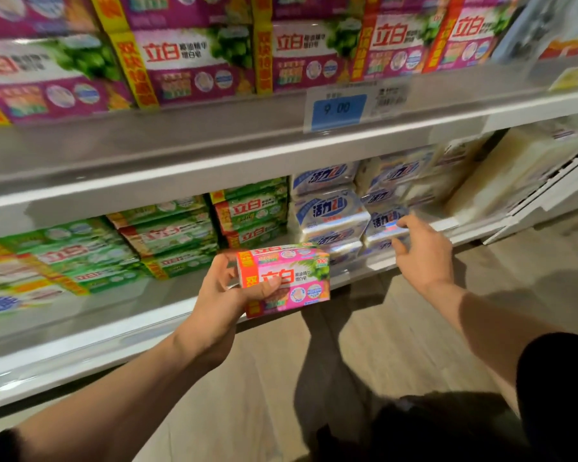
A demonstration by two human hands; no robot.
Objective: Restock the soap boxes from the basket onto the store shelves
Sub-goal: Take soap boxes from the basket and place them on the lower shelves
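Left hand (224, 291) is out front, fingers and thumb wrapped tight in a grip, forearm bare. Right hand (421, 253) reaches further forward, fingers spread loose, holding nothing.

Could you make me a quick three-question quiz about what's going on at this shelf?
1. True or false: the left hand holds a pink soap box.
2. Which boxes does the right hand reach toward? A) green B) blue-and-white C) purple
3. What number shows on the blue price tag?

Key: 1 true; 2 B, the blue-and-white boxes; 3 9.00.
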